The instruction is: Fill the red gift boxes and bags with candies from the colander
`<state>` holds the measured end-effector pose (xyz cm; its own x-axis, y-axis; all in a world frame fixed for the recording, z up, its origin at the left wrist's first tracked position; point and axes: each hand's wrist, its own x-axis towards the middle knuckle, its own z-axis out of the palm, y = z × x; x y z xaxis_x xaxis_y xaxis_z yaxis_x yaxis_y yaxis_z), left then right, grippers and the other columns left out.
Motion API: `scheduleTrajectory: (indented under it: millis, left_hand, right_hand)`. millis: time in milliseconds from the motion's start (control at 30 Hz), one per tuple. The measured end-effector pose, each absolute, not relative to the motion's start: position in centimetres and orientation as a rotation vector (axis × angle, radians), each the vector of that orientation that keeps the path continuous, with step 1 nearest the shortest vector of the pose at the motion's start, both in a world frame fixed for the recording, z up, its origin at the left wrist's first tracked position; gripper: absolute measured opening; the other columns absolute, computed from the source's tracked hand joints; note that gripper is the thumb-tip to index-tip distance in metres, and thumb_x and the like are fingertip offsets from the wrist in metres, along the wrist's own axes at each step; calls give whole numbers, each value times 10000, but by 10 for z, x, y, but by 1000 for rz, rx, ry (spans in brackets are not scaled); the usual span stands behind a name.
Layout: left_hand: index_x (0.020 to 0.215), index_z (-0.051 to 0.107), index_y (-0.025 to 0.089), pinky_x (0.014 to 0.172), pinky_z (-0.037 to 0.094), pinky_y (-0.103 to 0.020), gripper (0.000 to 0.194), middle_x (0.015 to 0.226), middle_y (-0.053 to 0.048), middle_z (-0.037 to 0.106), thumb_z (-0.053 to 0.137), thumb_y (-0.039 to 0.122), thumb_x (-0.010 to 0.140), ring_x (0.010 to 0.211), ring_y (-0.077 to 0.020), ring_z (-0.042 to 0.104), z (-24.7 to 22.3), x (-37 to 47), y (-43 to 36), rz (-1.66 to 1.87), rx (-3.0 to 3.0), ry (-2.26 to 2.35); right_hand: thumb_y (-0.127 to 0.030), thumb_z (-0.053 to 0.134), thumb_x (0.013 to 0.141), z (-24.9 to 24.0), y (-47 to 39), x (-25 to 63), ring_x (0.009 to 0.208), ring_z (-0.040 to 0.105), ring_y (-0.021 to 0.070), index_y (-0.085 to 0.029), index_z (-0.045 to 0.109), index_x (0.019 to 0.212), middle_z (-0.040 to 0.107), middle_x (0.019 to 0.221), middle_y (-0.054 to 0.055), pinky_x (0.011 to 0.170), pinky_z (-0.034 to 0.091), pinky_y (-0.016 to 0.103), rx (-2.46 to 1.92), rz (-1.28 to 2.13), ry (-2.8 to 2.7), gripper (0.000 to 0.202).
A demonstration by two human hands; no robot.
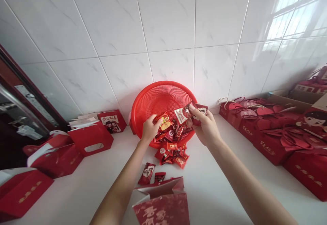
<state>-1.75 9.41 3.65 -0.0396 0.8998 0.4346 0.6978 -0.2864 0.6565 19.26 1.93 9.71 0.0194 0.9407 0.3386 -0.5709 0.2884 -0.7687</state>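
A red plastic basket [163, 94] leans tilted against the tiled wall, with wrapped candies [176, 129] in its lower part. My left hand [151, 128] is at the basket's left side, its fingers closed on a red and yellow candy packet [165, 123]. Over the right rim, my right hand [205, 124] pinches several wrapped candies, among them a white and red packet [182, 114] and a dark red one [201, 110]. More candies [172, 154] lie piled just below the basket. Nearest me stands an open red paper gift box [162, 206], its top flaps up.
Red gift boxes [55, 157] with open tops stand on the left, beside a printed red box [112, 121]. Closed red boxes with ribbons [270, 136] fill the right side near a cardboard carton [283, 99]. Two loose packets, one a dark red packet [146, 174], lie before the front box.
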Motion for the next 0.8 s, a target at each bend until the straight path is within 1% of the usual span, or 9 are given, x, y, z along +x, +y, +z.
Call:
scheduleTrajectory:
  millis: [133,233,300,367,467,500,633,733,800]
  left_hand:
    - [1003,702,183,873,529,-355,273,1000,-107,783,540,374,895,978,-286,727,34,-18,90,1109,2065,1781]
    - [1105,704,153,1033,470,-417,301,1195,-166,738,581,289,867,1201,-333,644,35,-17,89,1117,2077,1863]
    - [1177,690,150,1098,429,-440,357,1301,-171,692,610,259,846,1274,-333,594,41,-15,85,1232,2044,1830]
    - [1179,698,159,1062,472,-433,367,1245,-149,720,630,329,861,1186,-309,646,54,-12,76,1382,1950,1632]
    - [1126,723,161,907,558,-374,464,1007,-98,769,641,541,874,942,-251,719,79,-2,49,1527,1757,1138]
    - [1091,736,160,868,565,-346,477,956,-85,766,662,572,861,898,-234,721,87,2,39,1554,1718,1016]
    - [958,767,180,794,557,-273,393,932,-60,769,762,543,809,884,-205,714,108,20,3,1604,1668,868]
    - [934,779,188,781,554,-257,318,909,-47,775,777,485,818,862,-190,710,110,28,-9,1598,1673,879]
    - [938,790,186,766,553,-255,290,881,-41,774,763,458,839,827,-180,701,110,31,-11,1595,1694,895]
  right_hand:
    - [-424,884,671,97,17,191,493,459,85,-182,589,623,535,581,-29,483,381,248,-469,1253,-960,385]
    - [-430,888,653,100,12,189,480,448,82,-183,577,606,519,567,-35,487,383,254,-484,1271,-951,401]
    - [-430,889,646,101,10,187,480,441,81,-184,569,599,508,559,-39,488,381,254,-490,1284,-936,407]
    - [-426,886,651,102,7,186,484,437,82,-187,564,597,504,554,-40,493,386,255,-485,1283,-929,405]
    - [-424,873,678,102,3,182,490,437,88,-193,555,594,502,557,-38,508,402,263,-474,1271,-941,402]
    - [-418,872,683,102,2,181,492,434,89,-194,557,598,502,563,-39,510,403,265,-471,1265,-937,396]
    - [-384,858,717,102,-4,176,504,436,95,-194,582,616,505,571,-37,517,403,266,-463,1253,-919,350]
    - [-381,832,757,102,-8,173,512,449,101,-195,578,614,498,565,-34,542,423,270,-457,1248,-938,346]
    - [-382,834,755,101,-9,172,508,449,99,-197,582,631,497,569,-39,546,429,271,-458,1248,-933,336]
